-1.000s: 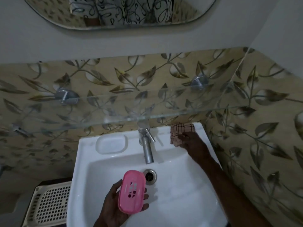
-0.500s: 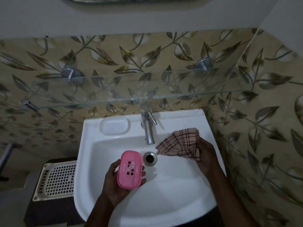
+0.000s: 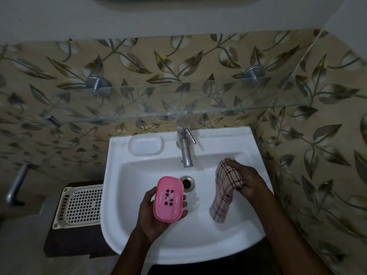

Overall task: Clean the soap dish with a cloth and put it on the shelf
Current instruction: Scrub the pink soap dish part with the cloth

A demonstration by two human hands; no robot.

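Here, at the far left, a metal bar (image 3: 15, 183) stands against the wall. Right of it, a cream perforated tray (image 3: 79, 205) lies on a dark stand (image 3: 65, 243) just beside the white sink (image 3: 123, 241).

The left hand (image 3: 153, 221) is over the near left part of the basin, palm up, grasping the pink soap dish (image 3: 168, 199). It cups the dish from beneath: the thumb lies along the dish's left edge and the fingertips (image 3: 183, 205) curl up past its right edge. The dish's slotted face is turned up toward the camera, and its long side runs from near to far. Its far end is just beside the drain (image 3: 186, 182).

Beyond the drain, a steel tap (image 3: 184, 147) rises from the sink's far ledge, with a moulded soap recess (image 3: 146, 144) to its left. Above the ledge, a glass shelf (image 3: 198, 112) runs along the leaf-patterned tiles (image 3: 178, 62), carried by round metal brackets (image 3: 97, 85).

Over the right part of the basin, the right hand (image 3: 248, 181) is clenched round a checked cloth (image 3: 224, 193), knuckles up. The cloth is bunched under the fingers, and its loose end hangs toward the near side of the bowl. Whether that end touches the basin cannot be told. The cloth and the soap dish are apart, with bare basin between them.
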